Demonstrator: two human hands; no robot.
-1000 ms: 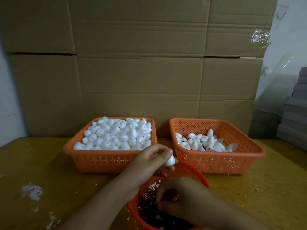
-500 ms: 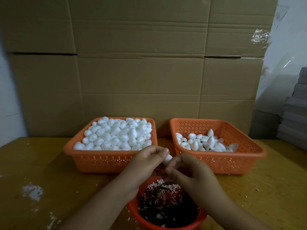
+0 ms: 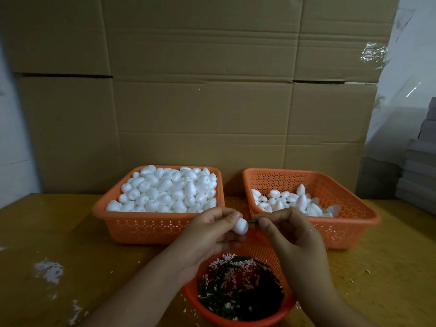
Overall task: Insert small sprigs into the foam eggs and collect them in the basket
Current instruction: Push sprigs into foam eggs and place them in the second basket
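My left hand (image 3: 212,230) grips a white foam egg (image 3: 240,226) between thumb and fingers, above the round orange bowl (image 3: 238,319) of dark green sprigs. My right hand (image 3: 290,234) pinches a small green sprig (image 3: 252,222) whose tip meets the egg's end. Behind my hands, the left orange basket (image 3: 151,226) is heaped with plain foam eggs. The right orange basket (image 3: 349,223) holds a smaller pile of eggs (image 3: 295,202), some showing dark spots.
The wooden table (image 3: 70,244) carries white foam crumbs (image 3: 48,271) at the left and scattered bits at the right. A cardboard wall (image 3: 200,102) stands close behind the baskets. Stacked grey boards (image 3: 422,175) rise at the far right.
My right hand rose out of the sprig bowl with a sprig and came up to the egg. My left hand stayed in place holding the egg.
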